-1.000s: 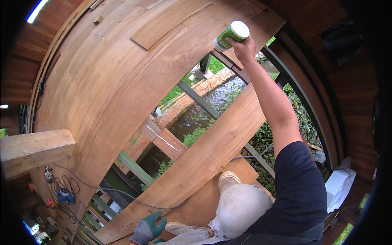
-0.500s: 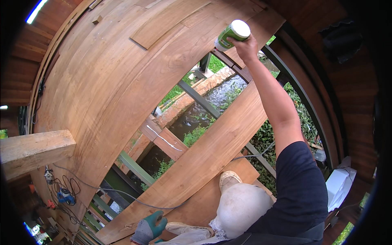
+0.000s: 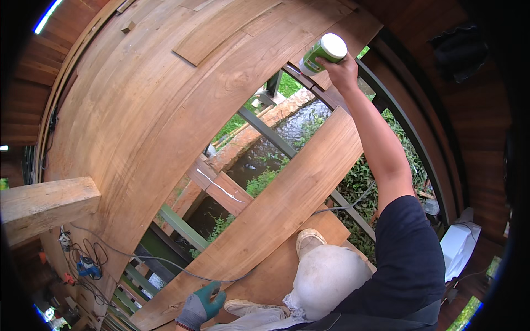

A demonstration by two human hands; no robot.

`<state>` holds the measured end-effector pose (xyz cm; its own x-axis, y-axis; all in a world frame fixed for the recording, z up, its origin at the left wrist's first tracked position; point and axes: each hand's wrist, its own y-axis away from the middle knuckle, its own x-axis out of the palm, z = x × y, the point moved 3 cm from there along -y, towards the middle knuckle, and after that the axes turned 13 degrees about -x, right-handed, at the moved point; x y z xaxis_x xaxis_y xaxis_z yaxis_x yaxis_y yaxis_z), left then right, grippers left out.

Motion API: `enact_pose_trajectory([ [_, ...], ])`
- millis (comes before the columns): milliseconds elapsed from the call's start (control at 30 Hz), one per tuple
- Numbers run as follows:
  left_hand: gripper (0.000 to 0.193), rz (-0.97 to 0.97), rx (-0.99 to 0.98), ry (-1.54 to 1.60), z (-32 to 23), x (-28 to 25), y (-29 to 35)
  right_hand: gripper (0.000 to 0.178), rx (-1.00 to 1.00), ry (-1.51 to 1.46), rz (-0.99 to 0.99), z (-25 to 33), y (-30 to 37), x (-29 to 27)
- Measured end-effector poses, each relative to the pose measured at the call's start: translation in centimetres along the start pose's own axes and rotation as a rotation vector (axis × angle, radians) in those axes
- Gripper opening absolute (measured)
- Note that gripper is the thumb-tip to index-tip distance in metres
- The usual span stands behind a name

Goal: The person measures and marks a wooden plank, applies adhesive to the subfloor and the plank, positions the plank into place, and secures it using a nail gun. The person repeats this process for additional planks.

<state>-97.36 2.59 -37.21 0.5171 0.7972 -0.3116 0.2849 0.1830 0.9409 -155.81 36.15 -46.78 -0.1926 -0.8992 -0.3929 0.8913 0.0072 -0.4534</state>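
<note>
Green and white plastic makes up the upturned bottle [image 3: 318, 57] gripped by the bare right hand [image 3: 343, 71], whose fingers wrap around it; its lower end tilts toward a dark brown wooden joist [image 3: 326, 98]. Well apart from it, the left hand [image 3: 201, 305], in a grey and green work glove, has its fingers loosely curved with nothing visible in their grasp; whether it touches the long light-brown wooden plank [image 3: 276, 209] just beyond cannot be told. That plank runs diagonally between the hands, a thin grey cable [image 3: 199, 274] crossing it near the glove. Right of the glove are a pale, worn shoe [image 3: 309, 240] and a dusty whitish trouser knee [image 3: 328, 281]. Beyond the plank, between the hands, a reddish-brown wooden crosspiece [image 3: 227, 184] bears a thin wavy white line [image 3: 211, 179], and green metal beams [image 3: 185, 228] span a gap above rippling dark water [image 3: 298, 124]. Left of the bottle spreads a broad brown board floor [image 3: 138, 110]. Farther left of the glove, a blue corded tool [image 3: 88, 268] lies among dark cables.
</note>
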Motion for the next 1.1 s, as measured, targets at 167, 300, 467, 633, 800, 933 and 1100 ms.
enact_pose_trajectory([
  [167, 0.048, 0.034, 0.004, 0.007, -0.4, -0.2, 0.0, 0.052, -0.01, 0.048, 0.004, -1.1, 0.8, -1.7],
  [300, 0.047, 0.062, -0.008, 0.015, -0.5, -0.2, 0.0, 0.052, -0.013, 0.084, 0.018, -1.5, 1.3, -2.3],
  [467, 0.048, 0.046, 0.03, 0.019, -0.5, -0.1, 0.2, 0.053, -0.018, 0.09, 0.029, -0.9, 1.9, -2.9],
  [633, 0.05, 0.076, 0.007, 0.022, -0.5, -0.2, 0.3, 0.054, -0.015, 0.113, 0.037, -1.2, 2.6, -3.7],
  [800, 0.05, 0.066, 0.008, 0.028, 0.5, 0.1, 0.1, 0.054, -0.003, 0.081, 0.026, -1.8, 3.0, -4.2],
  [933, 0.049, 0.071, 0.019, 0.029, 0.0, -0.1, 0.5, 0.054, -0.003, 0.048, 0.016, -2.7, 3.3, -4.5],
  [1100, 0.044, 0.047, 0.029, 0.037, -0.7, -0.2, 0.8, 0.054, -0.007, 0.055, 0.021, -3.3, 3.5, -5.4],
])
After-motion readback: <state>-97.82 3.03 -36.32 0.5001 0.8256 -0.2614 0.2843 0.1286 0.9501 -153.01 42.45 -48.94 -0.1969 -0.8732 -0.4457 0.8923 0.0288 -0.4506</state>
